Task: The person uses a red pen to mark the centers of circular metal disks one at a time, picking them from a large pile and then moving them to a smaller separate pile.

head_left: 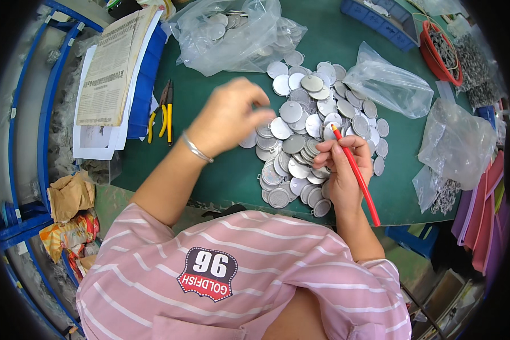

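Note:
A heap of round silver-grey metal discs (293,144) with small side tabs is spread on the green table. My right hand (348,170) is at the heap's right side, closed around a red pencil (359,182). The pencil tilts, its pointed end up and left over the discs, its other end toward me. Over the heap's left edge hovers my left hand (235,116), slightly blurred, a silver bangle (196,148) on its wrist. Its fingers are bent, with a gap between thumb and forefinger and nothing visible there; the remaining fingers are partly hidden.
More discs fill a clear plastic bag (209,48) behind the heap. Another clear bag (388,85) lies right of it. Yellow-handled pliers (167,116) lie at left beside a blue bin (146,85) topped with papers. A blue tray (379,22) and red basket (441,54) stand far right.

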`<state>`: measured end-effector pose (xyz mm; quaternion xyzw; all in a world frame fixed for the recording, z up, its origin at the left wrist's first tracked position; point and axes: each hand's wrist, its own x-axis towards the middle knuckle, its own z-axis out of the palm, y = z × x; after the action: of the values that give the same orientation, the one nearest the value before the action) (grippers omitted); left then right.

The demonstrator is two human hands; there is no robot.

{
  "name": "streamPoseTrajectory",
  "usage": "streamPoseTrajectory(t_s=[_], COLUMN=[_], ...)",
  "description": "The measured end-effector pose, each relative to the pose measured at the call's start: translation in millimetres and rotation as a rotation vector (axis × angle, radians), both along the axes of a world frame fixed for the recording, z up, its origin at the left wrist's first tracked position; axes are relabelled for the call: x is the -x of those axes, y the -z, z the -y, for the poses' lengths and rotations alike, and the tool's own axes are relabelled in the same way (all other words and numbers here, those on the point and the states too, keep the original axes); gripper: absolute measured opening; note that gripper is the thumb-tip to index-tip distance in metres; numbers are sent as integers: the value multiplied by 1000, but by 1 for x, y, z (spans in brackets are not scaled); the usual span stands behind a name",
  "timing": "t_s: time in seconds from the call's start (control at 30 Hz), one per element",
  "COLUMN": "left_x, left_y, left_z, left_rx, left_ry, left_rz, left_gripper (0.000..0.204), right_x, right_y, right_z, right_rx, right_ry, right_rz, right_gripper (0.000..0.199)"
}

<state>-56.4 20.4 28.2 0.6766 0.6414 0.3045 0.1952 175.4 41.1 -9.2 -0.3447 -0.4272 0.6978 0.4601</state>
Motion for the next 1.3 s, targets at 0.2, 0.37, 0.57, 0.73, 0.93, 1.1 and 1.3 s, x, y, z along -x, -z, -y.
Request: streamPoseTrajectory(t_s=[0.2,0.37,0.57,0.73,0.93,1.1,1.3], left_x=[-39,-48,-66,-67,-65,-61,-61], left_y=[49,30,34,30,48,52,55], left_z=[9,14,16,15,12,11,11], left_rx=[-84,-144,-188,466,473,501,511], left_ry=[-55,-29,14,-53,-205,-234,-208], left_rz=[-49,367,643,1043,1163,1224,1222], left_gripper=[33,15,20,19,17,16,17], right_x=[-1,6,7,7,2,-5,0], right_y=[0,-7,-9,-2,3,14,29], right_z=[-2,-2,0,0,5,10,14], right_rx=[-21,-32,96,-65,-382,-401,-459], right_ry=[-2,8,-121,-31,216,224,249], right_rz=[6,103,43,140,354,350,231], right_gripper=[7,10,15,13,27,19,7])
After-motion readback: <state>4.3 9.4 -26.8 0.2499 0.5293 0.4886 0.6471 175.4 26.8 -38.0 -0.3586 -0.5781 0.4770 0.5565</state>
